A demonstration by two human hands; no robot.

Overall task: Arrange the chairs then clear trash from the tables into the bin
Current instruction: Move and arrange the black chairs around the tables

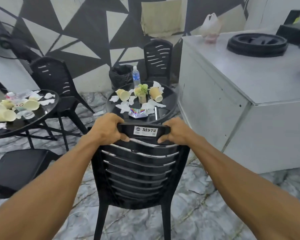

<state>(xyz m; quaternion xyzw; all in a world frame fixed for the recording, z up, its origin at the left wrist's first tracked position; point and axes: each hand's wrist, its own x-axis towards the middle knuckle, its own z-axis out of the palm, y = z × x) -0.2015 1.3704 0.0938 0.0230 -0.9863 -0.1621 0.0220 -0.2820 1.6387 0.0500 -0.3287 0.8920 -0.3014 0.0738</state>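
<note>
A black plastic chair [137, 172] with a slatted back and an "M972" sticker stands right in front of me, its back toward me. My left hand [107, 129] and my right hand [176, 130] both grip its top rail. Just beyond it is a round black table [170, 94] littered with paper cups [123, 95], crumpled tissues, a shiny wrapper [138, 113], a water bottle [136, 76] and a small plant. A black-bagged bin [120, 75] sits behind that table by the wall.
A second round table [48, 108] with cups and tissues stands at the left, with black chairs behind it [54, 75] and in front of it [19, 167]. Another chair [158, 59] faces the far side of the middle table. A large grey cabinet [232, 104] fills the right.
</note>
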